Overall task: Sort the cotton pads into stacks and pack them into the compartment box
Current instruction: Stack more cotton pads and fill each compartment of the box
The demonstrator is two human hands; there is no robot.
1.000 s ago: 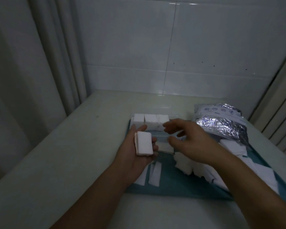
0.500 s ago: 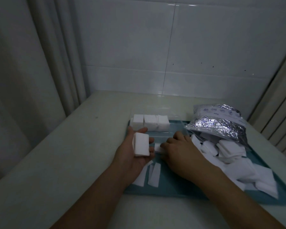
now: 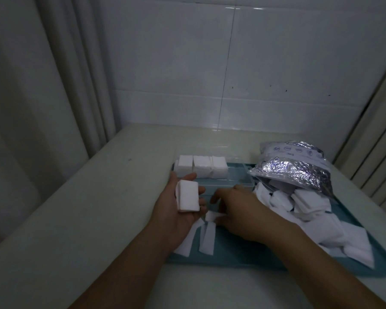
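A pale countertop [image 3: 80, 219] is filling the lower view, running back to a white tiled wall [image 3: 232, 74], with a pale curtain hanging at nine o'clock and a teal tray [image 3: 236, 253] sitting on the counter toward four o'clock. Nearest on the tray, two loose cotton strips [image 3: 206, 238] are lying with their long axes pointing roughly toward twelve o'clock. Just beyond them, the right hand [image 3: 243, 210] is resting low on the tray, its fingers curling toward a single cotton pad [image 3: 211, 216]; whether they are actually pinching it cannot be told, since the hand is hiding the contact. At nine o'clock from that pad, and just beside it, the left hand [image 3: 181, 206] is lying palm up and cradling a stack of cotton pads [image 3: 187, 198] with thumb and fingers curled round it, the stack's long axis running near to far. The right hand is the nearer one to the pad, so the coming move likely calls for a short carry leftward onto the stack. At three o'clock a heap of loose cotton pads [image 3: 310, 208] is spilling from a silver foil bag [image 3: 292, 170]. Farther back, at twelve o'clock, the clear compartment box [image 3: 236, 182] is holding three packed stacks [image 3: 201, 167] in its far-left corner, its other compartments apparently unfilled.
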